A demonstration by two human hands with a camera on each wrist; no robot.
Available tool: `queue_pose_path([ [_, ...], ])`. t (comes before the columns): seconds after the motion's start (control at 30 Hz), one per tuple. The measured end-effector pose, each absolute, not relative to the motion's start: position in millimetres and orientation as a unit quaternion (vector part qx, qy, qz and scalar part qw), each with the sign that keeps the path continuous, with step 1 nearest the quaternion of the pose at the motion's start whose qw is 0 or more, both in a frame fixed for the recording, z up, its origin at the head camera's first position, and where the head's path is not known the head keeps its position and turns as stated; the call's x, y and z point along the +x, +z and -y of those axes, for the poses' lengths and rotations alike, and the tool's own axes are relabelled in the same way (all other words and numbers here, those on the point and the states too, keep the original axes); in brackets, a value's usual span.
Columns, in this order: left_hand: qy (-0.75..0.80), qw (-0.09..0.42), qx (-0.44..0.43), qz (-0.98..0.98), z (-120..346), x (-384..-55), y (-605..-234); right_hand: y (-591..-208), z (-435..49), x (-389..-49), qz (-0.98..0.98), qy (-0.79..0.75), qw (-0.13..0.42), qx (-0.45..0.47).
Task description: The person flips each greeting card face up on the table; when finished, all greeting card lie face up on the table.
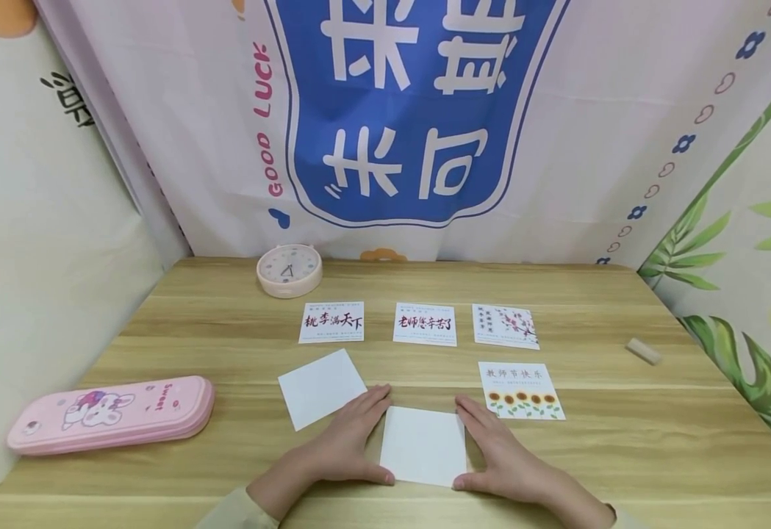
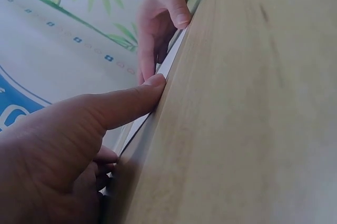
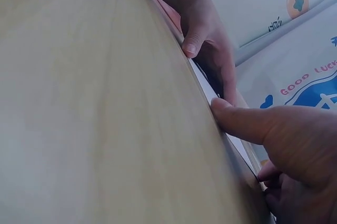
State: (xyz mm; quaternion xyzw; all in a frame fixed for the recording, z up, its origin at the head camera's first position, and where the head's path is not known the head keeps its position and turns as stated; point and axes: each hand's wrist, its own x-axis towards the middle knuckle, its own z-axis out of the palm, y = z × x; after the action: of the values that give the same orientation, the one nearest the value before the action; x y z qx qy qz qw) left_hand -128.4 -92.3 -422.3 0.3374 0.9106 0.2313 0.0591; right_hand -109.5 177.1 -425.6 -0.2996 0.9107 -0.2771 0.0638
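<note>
A blank white card [image 1: 422, 446] lies flat on the wooden table [image 1: 226, 492] between both hands in the head view. My left hand [image 1: 348, 441] rests along its left side, thumb at the lower left corner and fingers by the upper left one. Mirroring it, my right hand [image 1: 504, 452] has its thumb at the lower right corner and fingers by the upper right. Both wrist views show the thumbs at the card's near edge. A second blank card [image 1: 322, 388] lies tilted beyond the left hand. Just past the right fingers is a sunflower card [image 1: 522, 391].
Farther back lie two cards with red lettering, one on the left [image 1: 331, 322] and one in the middle [image 1: 425, 324], and a blossom card [image 1: 506, 326]. A pink pencil case [image 1: 110, 415] sits at left, a round clock [image 1: 289, 270] behind, a small beige block [image 1: 643, 350] at right.
</note>
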Motion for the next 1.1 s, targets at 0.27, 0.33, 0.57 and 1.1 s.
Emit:
queue_pose_path([
  [0.27,0.231,0.065,0.336,-0.911,91.1,-127.8,-422.3,-425.8,-177.2,-107.1,-0.91,-0.288,0.064,-0.292],
  [0.33,0.234,0.066,0.334,-0.911,91.2,-127.5,-422.7,-426.4,-176.7,-106.8,-0.91,-0.288,0.065,-0.29],
  [0.57,0.245,0.067,0.327,-0.91,91.5,-127.2,-425.8,-427.7,-175.9,-105.9,-0.911,-0.29,0.066,-0.286],
  [1.1,0.236,0.061,0.323,-0.914,91.7,-127.8,-423.3,-423.6,-174.1,-109.3,-0.913,-0.307,0.069,-0.26],
])
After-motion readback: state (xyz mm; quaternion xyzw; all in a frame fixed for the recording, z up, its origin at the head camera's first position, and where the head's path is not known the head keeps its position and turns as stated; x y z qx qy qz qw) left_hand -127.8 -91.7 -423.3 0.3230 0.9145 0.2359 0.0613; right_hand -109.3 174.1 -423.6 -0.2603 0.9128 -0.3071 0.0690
